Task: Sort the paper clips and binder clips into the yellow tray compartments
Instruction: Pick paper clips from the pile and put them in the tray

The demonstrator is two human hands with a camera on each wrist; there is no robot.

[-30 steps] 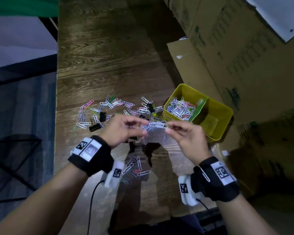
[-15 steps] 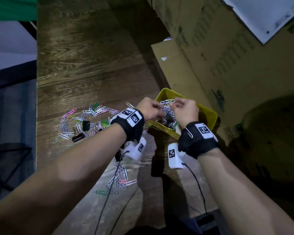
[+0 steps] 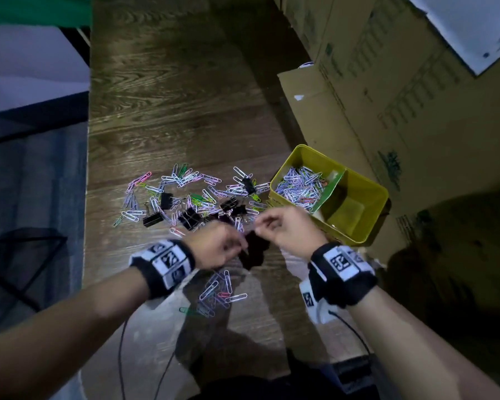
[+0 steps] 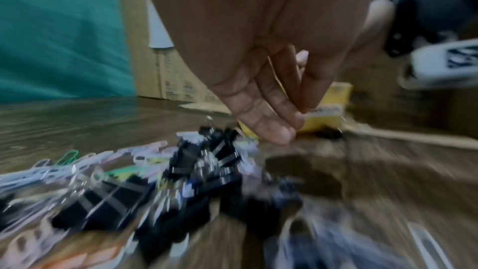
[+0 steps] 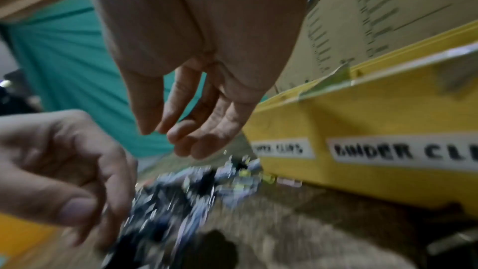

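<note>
The yellow tray (image 3: 371, 187) stands at the table's right. Its left compartment holds many paper clips (image 3: 299, 186); the right one (image 3: 348, 210) looks bare. In the right wrist view the tray's labels (image 5: 403, 152) read paper clips and binder clips. Coloured paper clips (image 3: 185, 180) and black binder clips (image 3: 189, 217) lie mixed in a pile left of the tray. My left hand (image 3: 223, 245) and right hand (image 3: 283, 229) hover side by side over the pile's near edge. Both have relaxed fingers (image 4: 279, 134) and hold nothing (image 5: 196, 144).
A smaller bunch of paper clips (image 3: 220, 293) lies nearer me, between my wrists. Stacked cardboard boxes (image 3: 387, 82) rise right behind the tray. The table's left edge (image 3: 87, 197) drops to the floor. Thin cables (image 3: 122, 356) trail from my wrists.
A second ago both hands pinched a bunch of paper clips; they carried it over the tray's left compartment, and now they are back above the pile, holding nothing.
</note>
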